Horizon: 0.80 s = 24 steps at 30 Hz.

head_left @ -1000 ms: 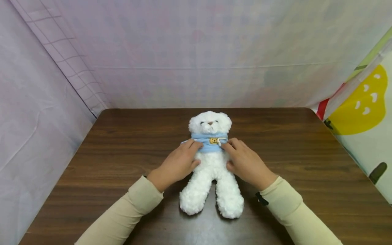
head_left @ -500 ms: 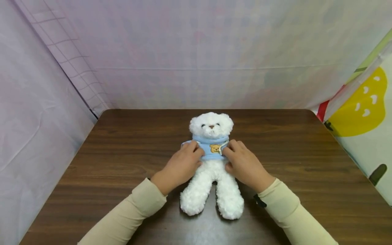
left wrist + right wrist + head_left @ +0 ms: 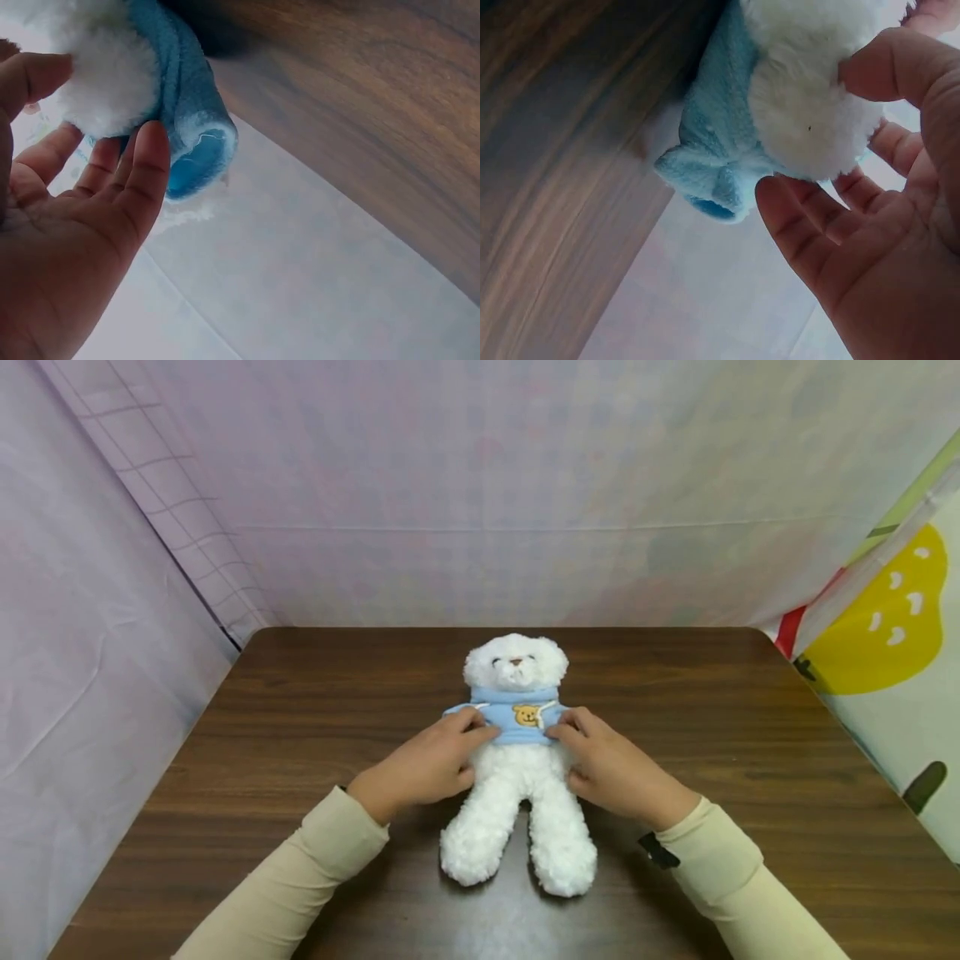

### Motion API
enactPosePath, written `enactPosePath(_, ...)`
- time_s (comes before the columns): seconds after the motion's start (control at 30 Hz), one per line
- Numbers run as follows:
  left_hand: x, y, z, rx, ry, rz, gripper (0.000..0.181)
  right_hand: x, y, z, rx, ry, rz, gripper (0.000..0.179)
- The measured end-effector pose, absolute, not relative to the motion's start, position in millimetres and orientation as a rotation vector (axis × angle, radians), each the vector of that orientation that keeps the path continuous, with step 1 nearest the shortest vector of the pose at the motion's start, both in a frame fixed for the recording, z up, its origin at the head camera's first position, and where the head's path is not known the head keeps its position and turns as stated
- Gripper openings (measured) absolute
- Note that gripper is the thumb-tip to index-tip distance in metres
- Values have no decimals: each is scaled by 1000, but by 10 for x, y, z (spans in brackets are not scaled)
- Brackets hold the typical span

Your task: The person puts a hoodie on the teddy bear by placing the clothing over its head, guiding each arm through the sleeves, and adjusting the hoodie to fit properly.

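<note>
A white teddy bear lies on its back on the table, head away from me and legs toward me. It wears a light blue hoodie with a bear-face patch and white drawstrings. My left hand rests its fingertips on one side of the hoodie's lower front. On the other side, the fingers of my right hand touch the hem. Both wrist views show the thumbs apart from the fingers, beside the white fur. A blue sleeve opening shows beyond the left fingers; the bear's arms are not seen.
The dark wood-grain table has its far edge against a pale curtain. Another pale cloth hangs along the left. At right is a white cloth with a yellow print.
The hoodie's hem came down toward the legs half a second ago, then rose slightly. Since then both hands have spread outward and their thumbs have moved away from the hem.
</note>
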<state>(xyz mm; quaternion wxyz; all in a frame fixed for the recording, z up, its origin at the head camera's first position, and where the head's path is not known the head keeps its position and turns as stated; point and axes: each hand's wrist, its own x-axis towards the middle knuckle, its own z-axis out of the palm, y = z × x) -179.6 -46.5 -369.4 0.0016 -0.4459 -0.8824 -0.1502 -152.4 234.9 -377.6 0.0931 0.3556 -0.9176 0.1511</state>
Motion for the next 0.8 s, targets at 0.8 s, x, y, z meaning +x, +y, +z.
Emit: enactPosePath(0.8,-1734,-299,-3893,-1186,-2407,-303,12,-1478,2141,-3840,995,-2444,123,24)
